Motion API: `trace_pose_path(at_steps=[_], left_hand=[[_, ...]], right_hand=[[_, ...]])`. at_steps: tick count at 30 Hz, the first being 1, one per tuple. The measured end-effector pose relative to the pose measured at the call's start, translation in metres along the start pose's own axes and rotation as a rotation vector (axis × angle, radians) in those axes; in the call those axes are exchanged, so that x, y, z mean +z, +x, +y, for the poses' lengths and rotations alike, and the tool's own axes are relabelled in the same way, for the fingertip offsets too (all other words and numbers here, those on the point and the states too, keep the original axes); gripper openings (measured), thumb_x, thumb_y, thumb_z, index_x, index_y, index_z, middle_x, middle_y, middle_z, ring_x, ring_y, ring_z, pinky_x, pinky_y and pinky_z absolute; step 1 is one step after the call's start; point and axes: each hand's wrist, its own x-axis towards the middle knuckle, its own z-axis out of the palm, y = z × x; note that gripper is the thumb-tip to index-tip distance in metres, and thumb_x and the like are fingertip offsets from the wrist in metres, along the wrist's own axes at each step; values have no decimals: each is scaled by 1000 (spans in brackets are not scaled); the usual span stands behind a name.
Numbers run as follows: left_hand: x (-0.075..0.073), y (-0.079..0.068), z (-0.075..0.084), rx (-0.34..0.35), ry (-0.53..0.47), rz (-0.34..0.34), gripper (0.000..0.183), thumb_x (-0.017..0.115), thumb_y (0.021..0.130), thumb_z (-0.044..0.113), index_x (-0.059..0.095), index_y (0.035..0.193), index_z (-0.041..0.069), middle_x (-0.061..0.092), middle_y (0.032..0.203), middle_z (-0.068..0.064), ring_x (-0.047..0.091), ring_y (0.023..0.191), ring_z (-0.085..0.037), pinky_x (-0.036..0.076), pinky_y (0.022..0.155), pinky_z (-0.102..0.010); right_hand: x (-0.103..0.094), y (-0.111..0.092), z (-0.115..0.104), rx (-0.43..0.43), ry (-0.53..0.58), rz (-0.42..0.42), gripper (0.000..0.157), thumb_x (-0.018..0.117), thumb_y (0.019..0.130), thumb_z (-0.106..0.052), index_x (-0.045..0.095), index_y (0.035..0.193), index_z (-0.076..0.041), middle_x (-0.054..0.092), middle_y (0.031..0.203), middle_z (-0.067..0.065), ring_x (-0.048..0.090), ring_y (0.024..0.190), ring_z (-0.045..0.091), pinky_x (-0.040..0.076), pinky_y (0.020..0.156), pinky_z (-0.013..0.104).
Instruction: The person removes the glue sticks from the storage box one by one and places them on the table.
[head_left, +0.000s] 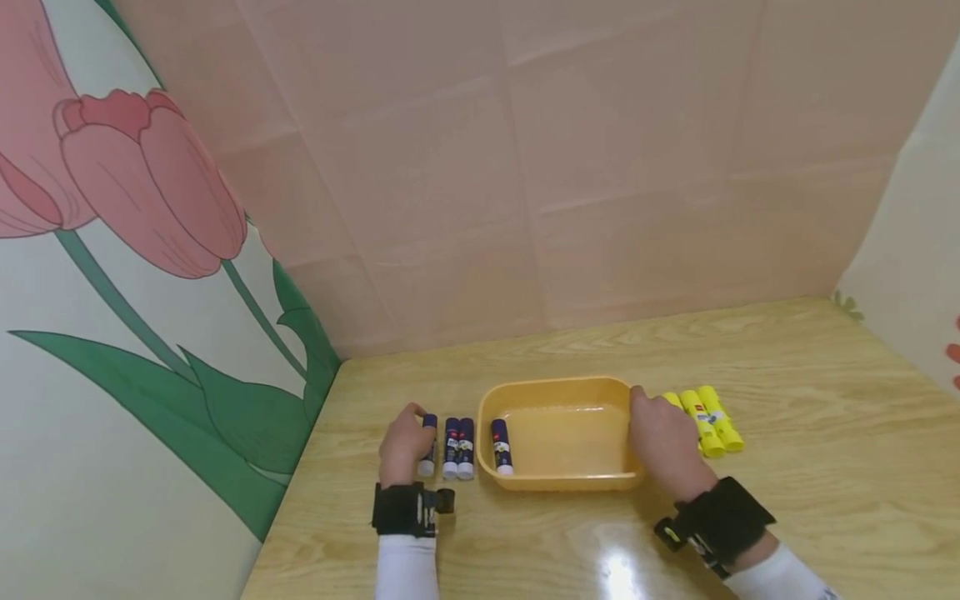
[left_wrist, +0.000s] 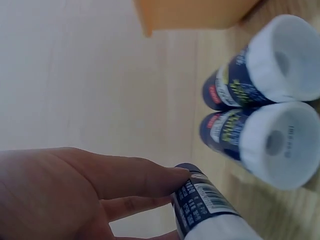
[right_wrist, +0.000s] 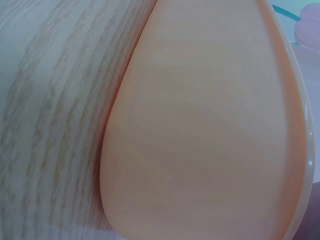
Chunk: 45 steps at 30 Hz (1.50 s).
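My left hand pinches a dark blue glue stick with a white end, thumb on its near side, as the left wrist view shows. Two more blue glue sticks lie side by side just right of it. A shallow yellow plastic basin stands in the middle, with one blue glue stick lying inside by its left wall. My right hand grips the basin's right rim, its fingertips partly hidden there. In the right wrist view the basin's smooth wall fills most of the picture.
Several yellow glue sticks lie in a row to the right of the basin, partly behind my right hand. The wood-grain table meets a pinkish covered wall at the back and a tulip-painted wall on the left.
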Motion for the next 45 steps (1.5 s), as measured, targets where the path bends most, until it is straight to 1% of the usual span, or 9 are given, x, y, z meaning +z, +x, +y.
trace_pose_path(at_steps=[10, 13, 16, 19, 23, 32, 37, 41, 45], left_hand=[[9, 5, -4, 19, 22, 26, 36, 62, 89, 15, 58, 123, 5, 67, 109, -18, 61, 86, -30, 49, 77, -47], [9, 6, -3, 19, 23, 47, 41, 62, 89, 16, 56, 126, 2, 66, 116, -22, 63, 94, -34, 49, 84, -52], [8, 6, -2, 3, 23, 48, 44, 61, 90, 19, 53, 128, -2, 64, 121, -26, 63, 103, -37, 48, 90, -55], [8, 7, -2, -1, 31, 43, 37, 61, 91, 21, 56, 119, -3, 65, 110, -22, 62, 95, -34, 50, 85, -51], [9, 6, -5, 9, 34, 40, 28, 60, 92, 21, 60, 106, -2, 64, 95, -16, 59, 83, -28, 49, 75, -46], [15, 7, -5, -8, 18, 22, 30, 59, 94, 22, 62, 109, -3, 65, 98, -16, 60, 84, -28, 50, 77, -46], [20, 9, -5, -11, 41, 34, 30, 61, 93, 22, 63, 110, -3, 67, 103, -18, 63, 88, -30, 51, 80, -48], [22, 9, -4, -7, 43, 42, 30, 61, 94, 23, 64, 108, -3, 67, 101, -17, 63, 87, -29, 52, 78, -48], [22, 10, -3, -3, 37, 52, 33, 56, 96, 27, 65, 107, -3, 68, 99, -16, 63, 84, -28, 52, 75, -47]], right_hand=[[-4, 4, 0, 9, 4, -30, 14, 49, 92, 4, 51, 104, 10, 55, 69, 19, 55, 57, 30, 46, 43, 43], [-4, 5, 1, 4, 6, -22, 14, 49, 92, 4, 51, 104, 10, 55, 69, 19, 55, 56, 30, 45, 43, 42], [-5, 7, 1, -1, 4, -13, 14, 50, 92, 4, 52, 104, 10, 55, 69, 19, 55, 56, 29, 45, 42, 41], [-6, 7, 0, -8, 1, 10, 13, 52, 91, 4, 52, 102, 10, 55, 67, 18, 55, 55, 29, 44, 41, 41], [-5, 5, 0, -11, 1, 30, 10, 52, 90, 3, 52, 99, 9, 54, 65, 18, 54, 53, 29, 43, 39, 41], [-1, 3, 3, 7, 12, -28, 12, 52, 92, 3, 52, 101, 10, 53, 66, 17, 52, 54, 27, 42, 40, 37], [0, 2, 4, 15, 11, -37, 13, 53, 92, 3, 52, 102, 11, 54, 68, 17, 53, 54, 27, 43, 41, 37], [1, 2, 5, 14, 16, -39, 14, 53, 92, 3, 52, 103, 11, 54, 68, 18, 53, 55, 27, 43, 41, 38], [2, 3, 5, 18, 19, -40, 14, 54, 91, 3, 52, 103, 10, 54, 68, 17, 53, 55, 27, 43, 41, 37]])
